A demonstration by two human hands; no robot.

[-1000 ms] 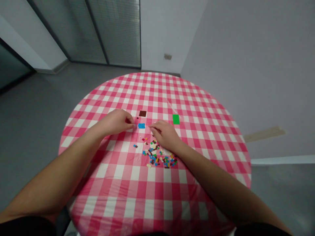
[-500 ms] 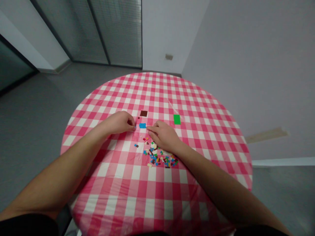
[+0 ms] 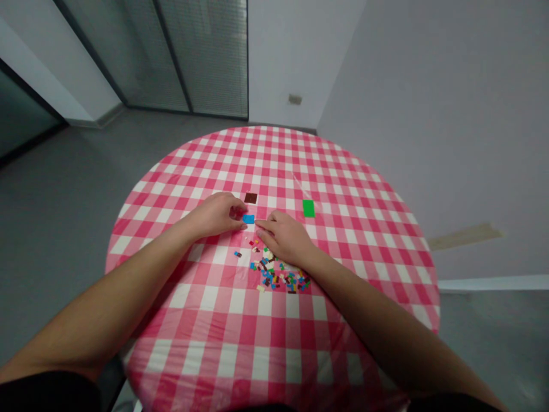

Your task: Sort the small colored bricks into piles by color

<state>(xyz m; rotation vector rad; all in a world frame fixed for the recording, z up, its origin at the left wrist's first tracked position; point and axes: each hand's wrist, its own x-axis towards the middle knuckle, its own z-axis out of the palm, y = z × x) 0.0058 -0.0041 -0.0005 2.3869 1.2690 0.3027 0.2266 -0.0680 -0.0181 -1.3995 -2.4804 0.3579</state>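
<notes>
Pink-and-white checks cover the round table (image 3: 240,332), its far edge close to a pale wall. At its middle, the left hand (image 3: 218,214) comes in from the left, thumb and forefinger curved and moderately apart around the left end of a blue plate (image 3: 248,219). The thumb is by the plate's near side, the forefinger by its far side; whether they grip it, I cannot tell. From the right, the right hand (image 3: 288,237) points its forefinger at the plate's right end, thumb just nearer and only narrowly apart from it. Anything between those tips is too small to make out. The blue plate lies flat between both hands.

Just beyond it, a brown plate (image 3: 251,198) lies flat; farther right, past the right hand, is a green plate (image 3: 308,208). On the near side, loose bricks (image 3: 266,280) in blue, brown, green, yellow and cream spread out, partly beside the right wrist. Left of them sits a small blue-and-dark piece (image 3: 237,254). Farther out stand a glass partition (image 3: 218,63) at far left and a wall (image 3: 429,114) on the right, above grey floor (image 3: 64,229).
</notes>
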